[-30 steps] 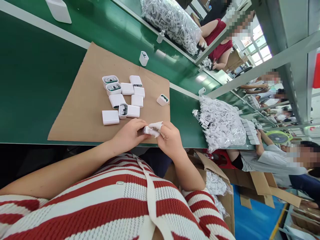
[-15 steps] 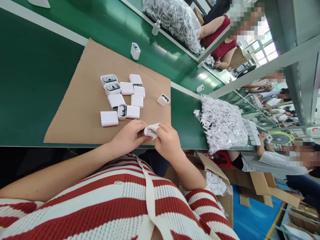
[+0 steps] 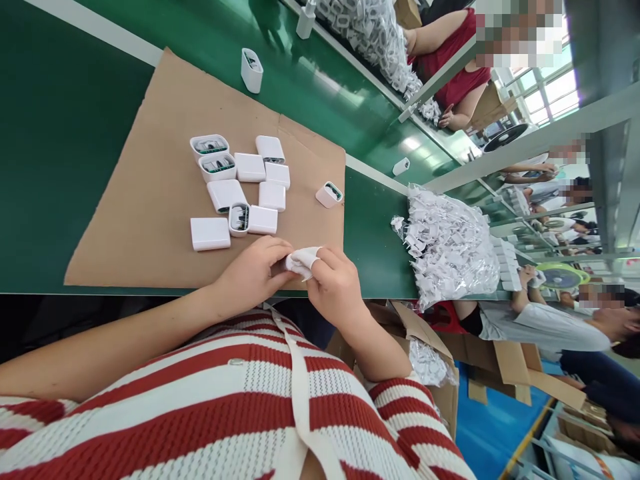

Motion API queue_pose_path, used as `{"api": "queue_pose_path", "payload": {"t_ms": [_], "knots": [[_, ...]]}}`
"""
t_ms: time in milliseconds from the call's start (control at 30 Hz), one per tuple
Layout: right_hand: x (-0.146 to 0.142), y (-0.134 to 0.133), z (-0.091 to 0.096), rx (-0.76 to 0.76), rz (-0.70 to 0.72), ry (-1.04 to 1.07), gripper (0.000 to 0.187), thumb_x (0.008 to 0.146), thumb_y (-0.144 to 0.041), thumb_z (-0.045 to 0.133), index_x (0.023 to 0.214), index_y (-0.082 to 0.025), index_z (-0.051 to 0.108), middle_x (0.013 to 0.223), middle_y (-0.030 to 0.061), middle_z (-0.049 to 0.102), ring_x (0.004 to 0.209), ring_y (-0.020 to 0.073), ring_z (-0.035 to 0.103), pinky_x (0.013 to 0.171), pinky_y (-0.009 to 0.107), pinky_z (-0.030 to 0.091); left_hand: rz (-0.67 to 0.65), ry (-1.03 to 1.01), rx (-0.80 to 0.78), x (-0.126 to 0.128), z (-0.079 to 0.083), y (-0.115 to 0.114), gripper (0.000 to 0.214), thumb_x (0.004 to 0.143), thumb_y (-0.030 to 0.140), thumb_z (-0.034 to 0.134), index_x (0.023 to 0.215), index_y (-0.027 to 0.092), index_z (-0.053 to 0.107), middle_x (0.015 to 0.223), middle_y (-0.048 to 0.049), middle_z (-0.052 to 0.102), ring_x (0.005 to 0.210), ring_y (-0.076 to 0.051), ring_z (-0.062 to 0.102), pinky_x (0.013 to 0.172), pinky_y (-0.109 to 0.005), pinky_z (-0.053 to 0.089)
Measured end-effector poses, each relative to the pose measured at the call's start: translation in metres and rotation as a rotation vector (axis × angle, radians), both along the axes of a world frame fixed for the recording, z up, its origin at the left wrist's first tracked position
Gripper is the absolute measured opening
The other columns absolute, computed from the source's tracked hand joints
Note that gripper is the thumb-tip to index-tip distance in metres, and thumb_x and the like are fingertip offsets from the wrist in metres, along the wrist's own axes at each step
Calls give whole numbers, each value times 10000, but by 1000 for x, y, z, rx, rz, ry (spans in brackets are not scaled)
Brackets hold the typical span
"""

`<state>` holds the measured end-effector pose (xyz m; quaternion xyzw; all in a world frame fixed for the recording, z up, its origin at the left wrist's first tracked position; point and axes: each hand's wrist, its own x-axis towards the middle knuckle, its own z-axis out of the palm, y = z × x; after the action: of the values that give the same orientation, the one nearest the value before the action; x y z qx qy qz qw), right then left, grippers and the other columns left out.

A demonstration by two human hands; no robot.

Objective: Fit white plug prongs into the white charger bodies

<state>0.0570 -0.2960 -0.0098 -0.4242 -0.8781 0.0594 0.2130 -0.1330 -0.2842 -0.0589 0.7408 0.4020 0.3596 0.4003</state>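
Note:
Over the front edge of the cardboard sheet (image 3: 125, 220), my two hands meet at a white cloth (image 3: 302, 261). My right hand (image 3: 336, 280) pinches the cloth between thumb and fingers. Closed against the cloth's other side is my left hand (image 3: 255, 270); what lies in its fingers is mostly hidden. Just beyond my hands sit several white charger housings (image 3: 210, 234), some flat on their sides. Others stand with open ends up and show green boards, such as the upright housing (image 3: 239, 219). One housing (image 3: 329, 194) lies apart near the sheet's right edge.
On the green table, a housing (image 3: 252, 72) stands past the sheet and another white piece (image 3: 401, 167) lies farther right. A clear bag of white parts (image 3: 450, 247) fills the right side. A white bottle (image 3: 306, 20) stands at the back. Co-workers sit across and to the right.
The camera view has shifted slightly, so the housings and cardboard appear moved left. My hands stay together at the cloth, its folds changed a little.

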Motion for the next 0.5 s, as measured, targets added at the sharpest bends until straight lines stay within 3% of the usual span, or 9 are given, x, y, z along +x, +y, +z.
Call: {"api": "queue_pose_path", "payload": {"t_ms": [167,267,333,433,500], "knots": [[-2,2,-3,-25,-43,-34,214,863,-39,532,794,-220,621,804,53,575,797,212,542,731,332,468,9,6,16,0,2,1,265,923,403,603,1016,172,697,1052,-82,713,1007,-254,621,924,-394,501],[-4,1,-7,-91,-111,86,163,858,-89,582,813,-220,670,806,54,619,816,216,569,762,343,488,24,19,18,1,2,3,306,917,445,615,1019,172,707,1058,-88,715,1003,-262,625,926,-403,508],[-3,2,-10,-214,-149,275,150,868,-167,632,962,-238,724,865,47,678,861,218,613,826,357,515,42,36,26,1,3,2,330,915,470,623,1034,176,713,1082,-92,717,1025,-272,630,953,-419,510],[13,15,-14,-430,-156,664,406,873,-360,699,1273,-301,668,1082,33,733,974,221,666,898,373,545,43,50,-4,-5,9,-6,314,917,481,642,1049,208,722,1108,-73,725,1041,-271,651,970,-413,531],[39,35,-17,-366,-271,863,509,894,-461,661,1374,-301,605,1232,54,705,1079,235,657,926,388,549,43,30,-69,-17,17,-15,325,898,516,676,1067,244,728,1117,-46,735,1027,-264,675,962,-399,560]]}}
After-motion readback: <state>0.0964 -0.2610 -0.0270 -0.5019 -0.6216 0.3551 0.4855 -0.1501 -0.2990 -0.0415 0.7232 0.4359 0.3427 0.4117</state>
